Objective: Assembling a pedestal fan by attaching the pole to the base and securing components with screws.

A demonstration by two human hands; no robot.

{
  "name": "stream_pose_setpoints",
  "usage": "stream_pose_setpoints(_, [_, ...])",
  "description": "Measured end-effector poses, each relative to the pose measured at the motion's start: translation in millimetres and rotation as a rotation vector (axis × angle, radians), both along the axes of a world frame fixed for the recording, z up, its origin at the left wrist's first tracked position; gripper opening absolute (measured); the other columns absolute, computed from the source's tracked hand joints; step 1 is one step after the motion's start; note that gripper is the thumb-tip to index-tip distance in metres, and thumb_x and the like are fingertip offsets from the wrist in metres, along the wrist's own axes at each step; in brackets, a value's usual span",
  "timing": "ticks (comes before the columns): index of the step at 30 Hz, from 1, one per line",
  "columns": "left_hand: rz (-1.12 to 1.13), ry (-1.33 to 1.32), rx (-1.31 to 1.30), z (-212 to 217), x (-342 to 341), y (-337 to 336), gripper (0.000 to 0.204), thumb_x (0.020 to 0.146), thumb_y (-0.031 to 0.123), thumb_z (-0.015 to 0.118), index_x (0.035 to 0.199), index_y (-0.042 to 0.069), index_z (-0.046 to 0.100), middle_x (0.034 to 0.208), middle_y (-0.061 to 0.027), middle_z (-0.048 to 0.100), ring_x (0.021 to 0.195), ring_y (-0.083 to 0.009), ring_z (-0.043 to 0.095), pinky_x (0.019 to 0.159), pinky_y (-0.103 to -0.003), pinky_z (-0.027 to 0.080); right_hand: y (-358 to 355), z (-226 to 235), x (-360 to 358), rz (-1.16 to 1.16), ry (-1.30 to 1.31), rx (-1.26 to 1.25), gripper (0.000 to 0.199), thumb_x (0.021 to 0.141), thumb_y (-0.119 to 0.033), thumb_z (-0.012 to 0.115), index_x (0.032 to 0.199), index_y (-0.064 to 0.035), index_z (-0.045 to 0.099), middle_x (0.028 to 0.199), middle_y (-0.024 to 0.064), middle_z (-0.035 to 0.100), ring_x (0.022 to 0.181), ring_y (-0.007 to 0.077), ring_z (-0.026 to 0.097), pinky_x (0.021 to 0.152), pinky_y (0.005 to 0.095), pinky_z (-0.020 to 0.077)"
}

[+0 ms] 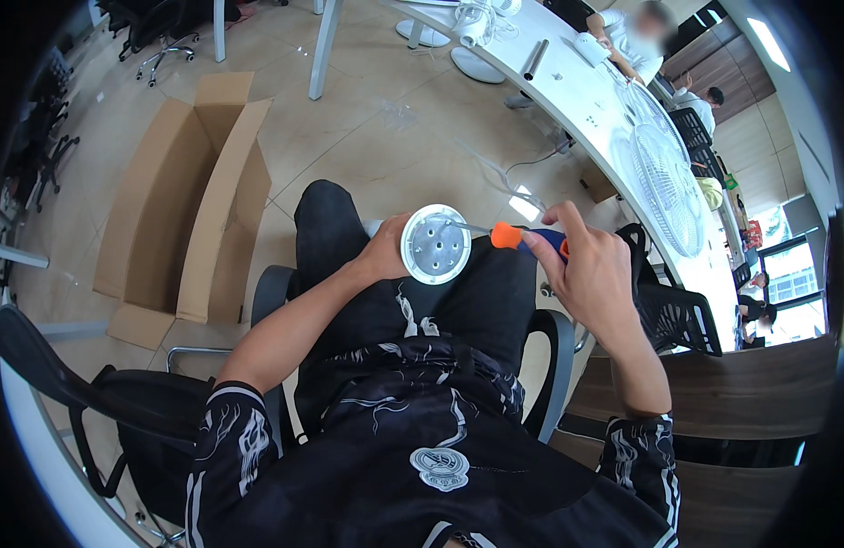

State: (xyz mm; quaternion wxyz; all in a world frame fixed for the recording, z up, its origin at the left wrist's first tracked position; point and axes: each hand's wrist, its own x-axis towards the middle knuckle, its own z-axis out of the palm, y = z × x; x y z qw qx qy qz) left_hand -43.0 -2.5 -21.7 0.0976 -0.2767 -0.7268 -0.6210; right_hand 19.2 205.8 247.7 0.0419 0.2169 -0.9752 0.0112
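Between my knees, my left hand grips a round white plastic part by its left side. Its face shows a grey recessed disc with several holes. My right hand is closed around a screwdriver with an orange and dark blue handle. The screwdriver's metal shaft points left, and its tip reaches the upper part of the disc. Whether a screw sits under the tip is too small to tell.
An open cardboard box stands on the floor at the left. On the white table at the right lie wire fan guards and a dark tube. A person sits across it. Black chairs stand close by.
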Motion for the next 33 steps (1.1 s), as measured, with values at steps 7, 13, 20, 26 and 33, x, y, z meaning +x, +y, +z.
stream_pose_setpoints(7, [0.015,0.027,-0.039,2.2,-3.0,-0.4,0.062,0.063,0.013,0.086,0.119,0.001,0.061,0.110,-0.0132,0.069,0.100,-0.0251,0.068,0.089,-0.035,0.052,8.1,-13.8,-4.3,0.379,0.129,-0.277,0.036,0.084,-0.022,0.076,0.104,-0.0034,0.053,0.076,0.0110,0.064,0.063,0.0328,0.065,0.058,0.0420,0.0506])
stream_pose_setpoints(13, [0.020,-0.001,-0.054,0.1,-1.9,0.2,0.061,0.064,0.013,0.085,0.119,0.000,0.061,0.110,-0.0133,0.070,0.100,-0.0249,0.068,0.089,-0.035,0.053,1.0,-13.4,-5.7,0.113,0.130,-0.076,0.038,0.079,-0.017,0.078,0.103,-0.0020,0.053,0.088,0.0152,0.064,0.075,0.0351,0.065,0.062,0.0403,0.0509])
stream_pose_setpoints(20, [0.069,0.010,0.060,1.8,-1.7,1.3,0.050,0.061,0.018,0.086,0.105,0.004,0.066,0.099,-0.0141,0.070,0.091,-0.0308,0.067,0.083,-0.037,0.053,6.7,-6.7,-12.2,0.321,0.111,-0.243,0.039,0.082,-0.024,0.077,0.101,-0.0011,0.052,0.081,0.0158,0.062,0.069,0.0356,0.065,0.059,0.0409,0.0506])
stream_pose_setpoints(26, [-0.010,-0.049,-0.025,2.7,-1.2,-0.5,0.062,0.064,0.014,0.085,0.119,0.002,0.062,0.110,-0.0131,0.069,0.101,-0.0256,0.068,0.090,-0.036,0.052,-3.0,-1.8,-15.9,-0.004,0.058,-0.020,0.033,0.085,-0.016,0.073,0.105,-0.0007,0.051,0.094,0.0190,0.059,0.075,0.0345,0.065,0.063,0.0385,0.0511])
stream_pose_setpoints(33, [0.008,-0.027,-0.051,15.0,2.9,-0.5,0.061,0.062,0.014,0.086,0.118,0.002,0.063,0.108,-0.0115,0.070,0.099,-0.0233,0.068,0.090,-0.035,0.052,0.0,5.0,-15.4,0.287,0.018,-0.144,0.034,0.088,-0.025,0.070,0.106,-0.0024,0.052,0.083,0.0148,0.060,0.072,0.0319,0.063,0.064,0.0385,0.0496])
